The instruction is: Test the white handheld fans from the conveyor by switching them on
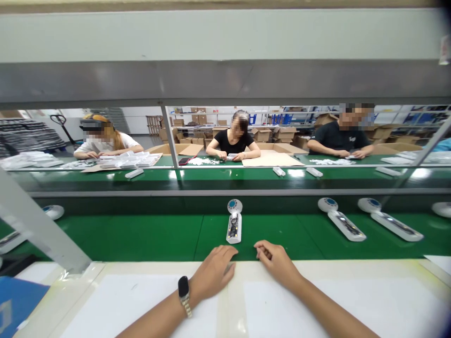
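My left hand, with a dark watch on its wrist, rests at the edge between the white table and the green belt. Its thumb stands apart from the curved fingers, and nothing shows between them. Further right, my right hand has its fingers curled together; whatever they may hold is hidden. Just beyond both hands lies a white device with a round head and its inner parts exposed. Neither hand touches it.
More white devices lie on the belt, one and another at the right. A slanted metal post stands at the left. Across the line, three people sit handling small parts. A blue item lies at the lower left.
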`<action>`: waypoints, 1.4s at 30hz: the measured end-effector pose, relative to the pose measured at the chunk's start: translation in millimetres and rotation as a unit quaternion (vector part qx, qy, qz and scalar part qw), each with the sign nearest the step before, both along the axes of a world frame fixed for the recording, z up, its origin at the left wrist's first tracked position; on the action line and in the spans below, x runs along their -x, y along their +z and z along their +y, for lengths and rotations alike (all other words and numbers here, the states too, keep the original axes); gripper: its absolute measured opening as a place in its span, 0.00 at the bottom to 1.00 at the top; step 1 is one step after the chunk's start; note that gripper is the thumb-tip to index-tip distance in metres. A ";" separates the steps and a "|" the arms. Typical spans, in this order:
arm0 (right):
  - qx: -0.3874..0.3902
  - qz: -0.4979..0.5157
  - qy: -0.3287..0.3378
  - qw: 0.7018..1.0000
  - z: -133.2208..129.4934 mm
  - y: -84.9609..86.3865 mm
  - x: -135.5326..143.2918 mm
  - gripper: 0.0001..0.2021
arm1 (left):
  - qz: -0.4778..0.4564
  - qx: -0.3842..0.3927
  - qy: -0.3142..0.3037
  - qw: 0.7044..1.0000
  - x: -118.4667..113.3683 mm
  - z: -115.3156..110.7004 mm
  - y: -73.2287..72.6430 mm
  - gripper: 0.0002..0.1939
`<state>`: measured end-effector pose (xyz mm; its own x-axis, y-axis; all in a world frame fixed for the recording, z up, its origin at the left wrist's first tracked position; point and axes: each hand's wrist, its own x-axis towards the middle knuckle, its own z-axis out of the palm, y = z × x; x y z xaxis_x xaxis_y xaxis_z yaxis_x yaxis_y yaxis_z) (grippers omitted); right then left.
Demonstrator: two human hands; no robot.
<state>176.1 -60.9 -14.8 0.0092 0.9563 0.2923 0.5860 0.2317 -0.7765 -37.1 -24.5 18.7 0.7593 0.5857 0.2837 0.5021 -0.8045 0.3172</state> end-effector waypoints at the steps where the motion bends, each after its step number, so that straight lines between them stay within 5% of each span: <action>1: -0.003 -0.008 -0.002 1.000 -0.3 -0.5 0.9 0.10 | 0.000 -0.001 -0.003 1.000 0.0 0.2 -0.6 0.14; 4: -0.015 -0.031 -0.041 0.999 3.2 -0.1 -5.9 0.10 | -0.001 -0.002 -0.013 1.000 0.8 0.9 -3.3 0.13; 6: -0.034 -0.042 -0.124 0.991 8.5 3.3 -26.7 0.12 | -0.004 -0.002 -0.021 1.000 1.7 0.8 -4.9 0.12; 12: -0.052 -0.045 -0.468 0.881 0.4 16.1 -154.4 0.22 | -0.008 -0.017 -0.038 0.999 1.6 -0.4 -4.8 0.11; 15: 0.018 -0.025 -0.526 0.850 -14.3 12.6 -199.1 0.23 | -0.008 -0.015 -0.036 0.999 0.4 -0.5 -3.9 0.12; 21: 0.080 0.014 -0.433 0.898 -9.9 2.5 -198.3 0.17 | -0.006 -0.031 -0.028 0.999 1.7 -0.5 -4.9 0.13; 28: 0.082 0.237 -0.267 0.931 1.7 12.8 -125.5 0.16 | -0.009 -0.014 0.001 1.000 3.8 -0.1 -5.3 0.16; 31: 0.080 0.378 -0.160 0.908 -5.2 19.4 -76.0 0.15 | -0.019 0.002 0.009 1.000 4.3 -0.8 -5.2 0.19; 33: 0.117 0.520 -0.052 0.845 -12.7 23.3 -43.6 0.15 | -0.028 0.007 0.008 1.000 4.6 -0.9 -6.2 0.21; 36: 0.184 0.592 0.058 0.782 -23.3 25.9 -7.5 0.19 | -0.043 0.007 0.012 0.999 4.9 -0.1 -10.1 0.26; 42: 0.236 0.551 0.045 0.799 -30.6 24.0 11.5 0.11 | -0.057 0.006 0.016 0.998 4.2 1.6 -15.5 0.33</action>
<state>164.5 -91.5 9.2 -0.0631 0.9690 -0.2390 -0.5175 -0.2365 -0.8223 -41.3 -22.9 3.2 0.7038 0.6121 0.3605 0.4869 -0.7852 0.3827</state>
